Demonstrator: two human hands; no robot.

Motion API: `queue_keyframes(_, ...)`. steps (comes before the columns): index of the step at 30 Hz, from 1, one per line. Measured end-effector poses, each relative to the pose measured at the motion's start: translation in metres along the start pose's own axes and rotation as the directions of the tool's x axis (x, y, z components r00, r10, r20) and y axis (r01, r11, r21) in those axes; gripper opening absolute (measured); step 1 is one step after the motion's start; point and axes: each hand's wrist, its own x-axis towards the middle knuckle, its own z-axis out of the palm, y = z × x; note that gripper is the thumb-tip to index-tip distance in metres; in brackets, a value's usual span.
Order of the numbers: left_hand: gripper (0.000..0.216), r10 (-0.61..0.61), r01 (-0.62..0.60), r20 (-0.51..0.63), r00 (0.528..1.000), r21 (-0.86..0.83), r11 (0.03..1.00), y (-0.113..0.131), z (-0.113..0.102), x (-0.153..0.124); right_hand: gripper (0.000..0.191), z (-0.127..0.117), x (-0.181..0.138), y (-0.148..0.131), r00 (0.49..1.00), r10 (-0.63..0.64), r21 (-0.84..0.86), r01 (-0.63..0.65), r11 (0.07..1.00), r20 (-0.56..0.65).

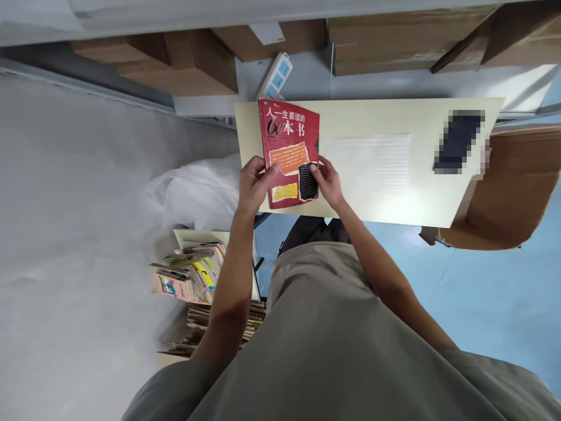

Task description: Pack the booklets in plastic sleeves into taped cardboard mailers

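You hold a red paperback book (290, 155) in both hands, just above centre of the frame, its front cover facing you and its large white Chinese title with "60" upright. Your left hand (256, 180) is partly closed on the lower left edge, thumb flat on the cover; your right hand (328, 182) grips the lower right edge, thumb on the black patch. Most of the fingers behind the book are hidden.

Beyond and below it lies a cream tabletop (421, 202), with a pale lined sheet (372, 164) just right of your right hand. A dark, pixelated object (460, 142) sits towards the upper right. Cardboard boxes (385, 44) line the top of the frame, and piled books (199, 272) stand at lower left, beside your left forearm.
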Motion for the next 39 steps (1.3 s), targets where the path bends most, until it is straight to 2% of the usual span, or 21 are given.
queue_keyframes(4,0.059,-0.081,0.100,0.136,0.987,-0.139,0.985,0.000,0.068,-0.018,0.068,-0.089,-0.020,-0.029,0.994,0.001,0.007,0.000,1.000,-0.108)
queue_keyframes(7,0.062,-0.122,0.165,0.243,0.962,-0.163,0.973,-0.018,0.136,-0.019,0.066,-0.164,-0.038,-0.036,0.975,-0.018,-0.087,-0.001,0.996,-0.221)
queue_keyframes(10,0.059,-0.141,0.185,0.318,0.938,-0.114,0.976,-0.038,0.202,-0.019,0.064,-0.225,-0.057,-0.035,0.946,-0.054,-0.225,-0.021,0.974,-0.321)
queue_keyframes(13,0.053,-0.133,0.148,0.313,0.940,-0.026,0.989,-0.051,0.250,-0.019,0.061,-0.263,-0.068,-0.032,0.918,-0.090,-0.338,-0.050,0.940,-0.385)
queue_keyframes(16,0.044,-0.119,0.110,0.273,0.955,0.050,0.993,-0.061,0.274,-0.016,0.059,-0.281,-0.066,-0.025,0.909,-0.102,-0.397,-0.074,0.915,-0.405)
queue_keyframes(19,0.031,-0.142,0.118,0.207,0.968,0.125,0.985,-0.073,0.281,-0.009,0.058,-0.286,-0.052,-0.012,0.920,-0.082,-0.456,-0.112,0.883,-0.384)
queue_keyframes(22,0.018,-0.219,0.195,0.134,0.967,0.171,0.966,-0.084,0.283,-0.001,0.052,-0.287,-0.035,0.004,0.928,-0.041,-0.546,-0.181,0.818,-0.370)
queue_keyframes(24,0.014,-0.255,0.230,0.140,0.957,0.171,0.958,-0.088,0.281,0.002,0.048,-0.286,-0.029,0.011,0.929,-0.021,-0.602,-0.221,0.767,-0.369)
queue_keyframes(26,0.017,-0.253,0.223,0.188,0.949,0.165,0.961,-0.090,0.272,0.004,0.048,-0.287,-0.028,0.015,0.934,-0.019,-0.641,-0.229,0.732,-0.356)
queue_keyframes(28,0.021,-0.237,0.205,0.163,0.958,0.191,0.960,-0.091,0.253,0.006,0.051,-0.287,-0.030,0.016,0.939,-0.036,-0.663,-0.213,0.718,-0.341)
queue_keyframes(29,0.025,-0.230,0.205,0.094,0.969,0.223,0.953,-0.092,0.239,0.006,0.053,-0.287,-0.031,0.016,0.939,-0.049,-0.668,-0.204,0.716,-0.339)
queue_keyframes(31,0.036,-0.206,0.241,-0.139,0.969,0.321,0.916,-0.093,0.207,0.007,0.057,-0.285,-0.033,0.014,0.936,-0.066,-0.672,-0.197,0.713,-0.345)
queue_keyframes(33,0.051,-0.187,0.334,-0.358,0.915,0.409,0.849,-0.096,0.177,0.006,0.058,-0.282,-0.034,0.012,0.936,-0.060,-0.677,-0.206,0.706,-0.347)
queue_keyframes(34,0.056,-0.195,0.389,-0.426,0.883,0.434,0.813,-0.097,0.167,0.006,0.058,-0.281,-0.033,0.011,0.937,-0.051,-0.680,-0.213,0.701,-0.346)
queue_keyframes(36,0.062,-0.243,0.481,-0.488,0.838,0.451,0.752,-0.097,0.155,0.004,0.056,-0.277,-0.032,0.009,0.937,-0.036,-0.685,-0.227,0.693,-0.347)
queue_keyframes(39,0.050,-0.342,0.531,-0.445,0.828,0.423,0.734,-0.095,0.158,0.000,0.052,-0.273,-0.030,0.007,0.936,-0.027,-0.692,-0.239,0.682,-0.350)
